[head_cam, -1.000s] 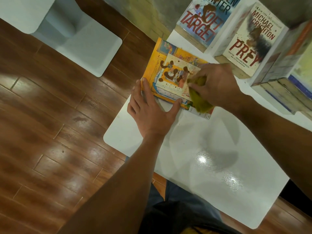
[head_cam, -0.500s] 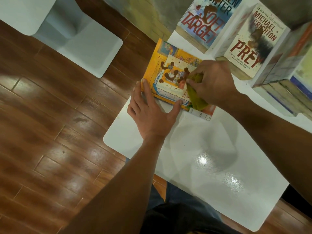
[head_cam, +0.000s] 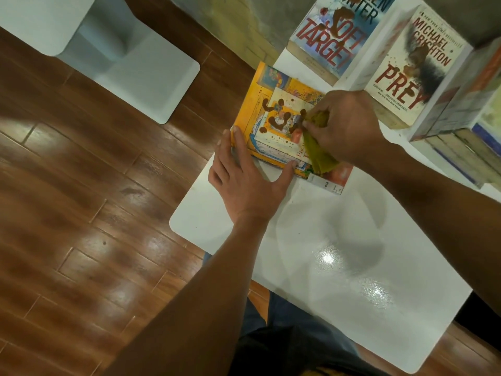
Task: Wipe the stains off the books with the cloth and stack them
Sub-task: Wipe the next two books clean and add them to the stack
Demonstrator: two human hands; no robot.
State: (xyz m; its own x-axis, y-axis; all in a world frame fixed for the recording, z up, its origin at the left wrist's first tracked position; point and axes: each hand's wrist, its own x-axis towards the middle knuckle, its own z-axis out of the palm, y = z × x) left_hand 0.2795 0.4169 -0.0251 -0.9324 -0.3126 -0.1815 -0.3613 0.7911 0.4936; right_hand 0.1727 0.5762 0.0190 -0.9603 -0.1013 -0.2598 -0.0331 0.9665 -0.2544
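Observation:
A yellow picture book (head_cam: 273,123) with dark brown stains lies flat at the far left of the white table (head_cam: 339,253). My left hand (head_cam: 244,177) lies flat, fingers and thumb against the book's near edge. My right hand (head_cam: 347,126) grips a bunched olive-green cloth (head_cam: 320,150) and presses it on the right part of the cover, touching a stain. Beyond it stand two stained paperbacks, "Soft Target" (head_cam: 333,36) and "Prey" (head_cam: 406,71).
A stack of other books (head_cam: 466,126) sits at the far right of the table. The near table surface is glossy with light glare. A white stool or table base (head_cam: 141,71) stands on the wooden floor (head_cam: 81,199) to the left.
My right hand has slid the cloth a little left and away along the cover, toward the stains. My left hand stays in place at the book's edge.

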